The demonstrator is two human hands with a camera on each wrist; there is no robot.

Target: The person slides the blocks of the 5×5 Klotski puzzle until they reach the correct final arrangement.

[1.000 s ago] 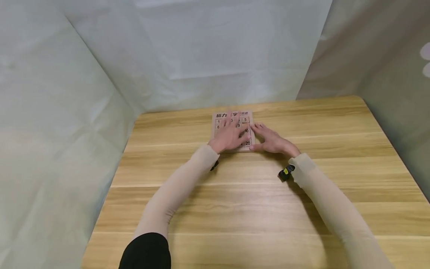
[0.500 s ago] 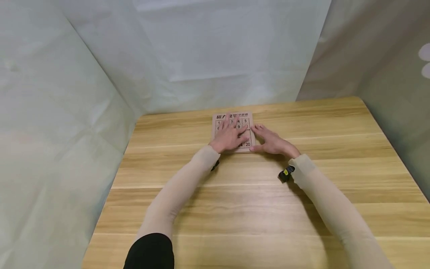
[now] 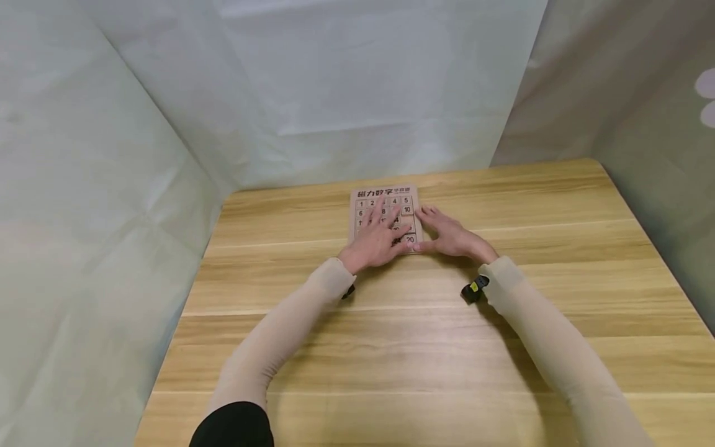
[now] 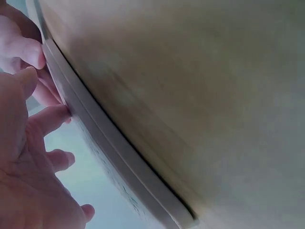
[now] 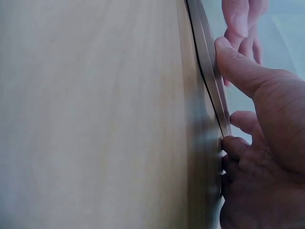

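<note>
— Since the earlier picture, what has been moved?

— Mainly the left hand (image 3: 375, 243). It has been drawn back toward the near edge of the number board (image 3: 383, 218), so the upper rows, hidden before, are now uncovered. The board itself and the right hand (image 3: 455, 239) seem to be left where they were.

— How is the left hand laid now?

— It is spread flat on the lower half of the board, with straight fingers pressed on the tiles. Nothing is pinched by it. In the left wrist view the fingers (image 4: 50, 117) are seen touching the board's edge (image 4: 109, 152).

— And where is the board kept?

— It is laid flat on the wooden surface (image 3: 424, 347), toward the far side, near the wrinkled backdrop (image 3: 335, 93). It is framed by both hands.

— And the right hand?

— It is rested open at the board's right edge, with the fingers stretched forward and the thumb (image 5: 240, 71) pressed against the rim (image 5: 209, 90). The board is steadied, not grasped.

— How much is done, as a judgement?

— The top row reads 1 to 5, with 10 under the 5 and 20 in the last corner, so a good part seems to be put in order. The middle and lower tiles are covered by the left hand, and their order cannot be told. The tiles there are probably what remains to be slid.
</note>
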